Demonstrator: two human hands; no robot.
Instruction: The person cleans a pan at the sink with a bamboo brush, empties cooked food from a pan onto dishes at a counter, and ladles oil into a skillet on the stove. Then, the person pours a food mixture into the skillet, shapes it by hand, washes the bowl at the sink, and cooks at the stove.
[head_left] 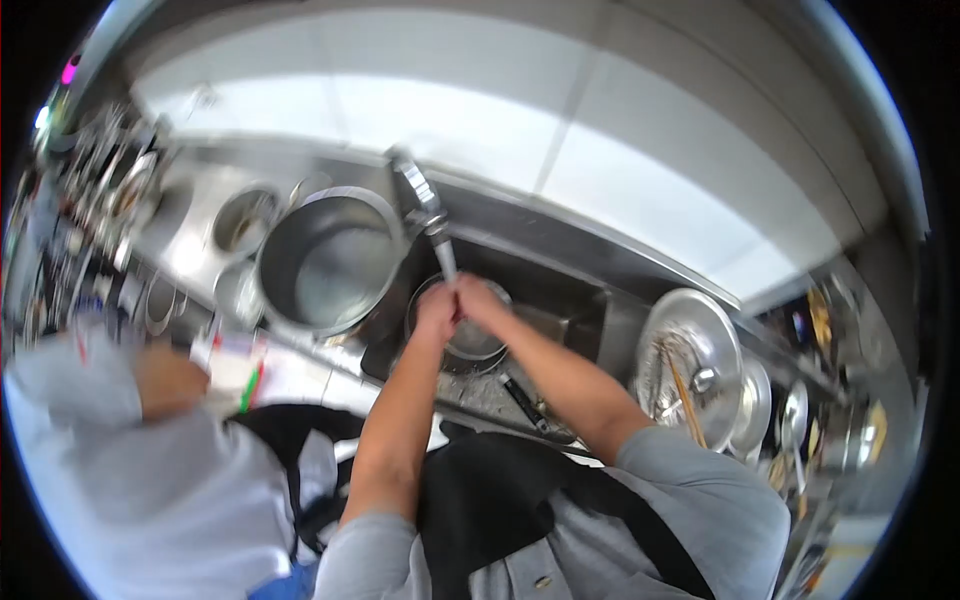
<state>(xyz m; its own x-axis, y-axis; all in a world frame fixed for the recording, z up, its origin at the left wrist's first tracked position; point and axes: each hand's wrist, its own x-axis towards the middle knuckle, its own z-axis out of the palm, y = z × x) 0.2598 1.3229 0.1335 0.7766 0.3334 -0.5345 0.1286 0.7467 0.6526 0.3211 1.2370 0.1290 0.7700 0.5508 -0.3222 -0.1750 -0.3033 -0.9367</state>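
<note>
My left hand (pixel 437 307) and my right hand (pixel 478 299) are together under the metal faucet (pixel 428 205), over the steel sink (pixel 575 318). Their fingers meet near the spout's lower end and look closed, but what they hold, if anything, is hidden. Below them in the sink sits a round metal pan or strainer (pixel 480 345). A black-handled tool (pixel 522 402) lies at the sink's near side.
A large metal pot (pixel 345 270) stands left of the sink, with a smaller bowl (pixel 243 222) behind it. On the right is a big metal bowl (pixel 715 340) holding utensils. Another person (pixel 150 470) is close on my left.
</note>
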